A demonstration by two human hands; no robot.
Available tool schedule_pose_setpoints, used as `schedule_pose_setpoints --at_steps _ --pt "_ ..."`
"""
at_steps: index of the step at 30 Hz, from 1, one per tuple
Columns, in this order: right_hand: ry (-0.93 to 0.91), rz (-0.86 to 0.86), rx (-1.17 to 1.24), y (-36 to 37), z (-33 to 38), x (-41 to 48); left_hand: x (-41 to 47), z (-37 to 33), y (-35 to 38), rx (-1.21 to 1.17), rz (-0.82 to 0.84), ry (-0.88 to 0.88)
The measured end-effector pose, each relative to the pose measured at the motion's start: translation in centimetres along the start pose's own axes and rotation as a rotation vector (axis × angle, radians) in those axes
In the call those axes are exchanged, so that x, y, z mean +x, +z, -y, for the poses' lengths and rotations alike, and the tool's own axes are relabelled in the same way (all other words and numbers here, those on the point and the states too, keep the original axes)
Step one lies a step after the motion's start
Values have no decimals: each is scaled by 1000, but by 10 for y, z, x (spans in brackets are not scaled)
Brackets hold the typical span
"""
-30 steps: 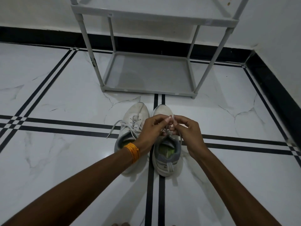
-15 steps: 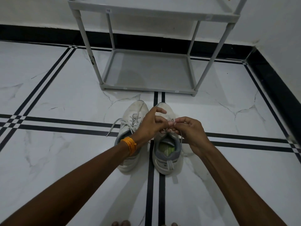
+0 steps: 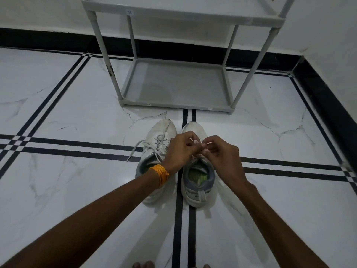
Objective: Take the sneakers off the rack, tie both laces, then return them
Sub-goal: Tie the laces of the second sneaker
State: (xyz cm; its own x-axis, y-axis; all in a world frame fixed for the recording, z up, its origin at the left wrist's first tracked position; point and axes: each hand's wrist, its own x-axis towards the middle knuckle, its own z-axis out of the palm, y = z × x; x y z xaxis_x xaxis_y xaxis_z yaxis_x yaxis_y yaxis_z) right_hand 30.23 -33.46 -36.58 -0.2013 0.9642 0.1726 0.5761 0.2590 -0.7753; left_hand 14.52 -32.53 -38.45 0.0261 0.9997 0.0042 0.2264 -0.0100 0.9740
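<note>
Two white sneakers point(image 3: 195, 182) on the floor point(image 3: 77, 113); no legible branding. Left hand point(image 3: 178, 151) and right hand point(image 3: 222, 155) pinch the right shoe's laces point(image 3: 197, 141).

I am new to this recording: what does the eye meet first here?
First, the left hand and right hand pinching the lace above the right sneaker, mid-frame. Beside it, the left sneaker lies untied, one lace trailing over the floor. Behind stands the grey rack, its bottom shelf bare.

A white marble floor point(image 3: 77, 105) crossed by paired black stripes point(image 3: 77, 149) meets a black skirting band point(image 3: 48, 38) under white walls point(image 3: 42, 10).
</note>
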Motion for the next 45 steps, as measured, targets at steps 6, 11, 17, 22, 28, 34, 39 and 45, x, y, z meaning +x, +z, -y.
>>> schedule_pose_setpoints --at_steps 6,11,17,22,28,34,39,45 --pt "1 40 -342 19 3 -1 -2 1 -3 380 60 278" --pt "82 67 -413 18 0 2 -1 -2 -5 647 58 460" --pt "106 87 -255 4 -13 7 8 -7 1 795 141 392" --pt "39 -15 -198 0 -16 2 11 -16 -4 453 223 -2" --pt "-184 4 -421 -5 -2 4 14 -17 -4 330 224 -127" --pt "-172 54 -442 -3 3 10 13 -22 -7 339 191 -111" --pt "-57 59 -297 -25 -2 8 20 -12 -23 328 -27 -176" --pt "60 165 -438 -37 -29 -24 16 4 -30 693 -133 62"
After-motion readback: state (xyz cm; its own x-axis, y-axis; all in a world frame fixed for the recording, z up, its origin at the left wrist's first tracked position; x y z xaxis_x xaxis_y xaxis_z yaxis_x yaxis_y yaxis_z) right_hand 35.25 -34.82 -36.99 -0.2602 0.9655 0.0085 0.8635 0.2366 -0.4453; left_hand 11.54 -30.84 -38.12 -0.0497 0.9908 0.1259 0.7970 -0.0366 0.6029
